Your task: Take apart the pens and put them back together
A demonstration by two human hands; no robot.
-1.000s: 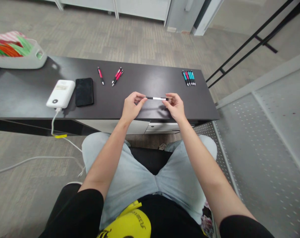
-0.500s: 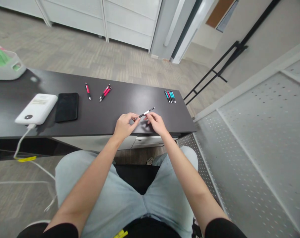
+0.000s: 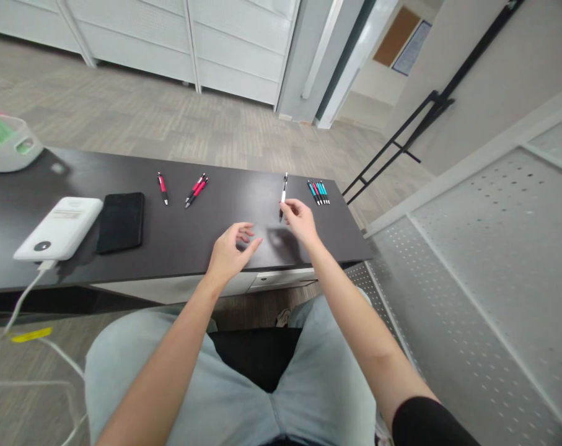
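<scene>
My right hand pinches a white and black pen, which points away from me over the right half of the dark desk. My left hand hovers near the desk's front edge, fingers curved and apart, holding nothing. Just right of the held pen lies a row of several teal and red pens, side by side. Two red pens lie together left of my hands, and a single red pen lies farther left.
A black phone and a white power bank with a cable lie on the left. A white basket stands at the far left corner. A perforated metal panel borders the desk's right side.
My left hand has let go of the pen and sits apart from it. My right hand has carried the pen away from me and right, turning it to point forward.
</scene>
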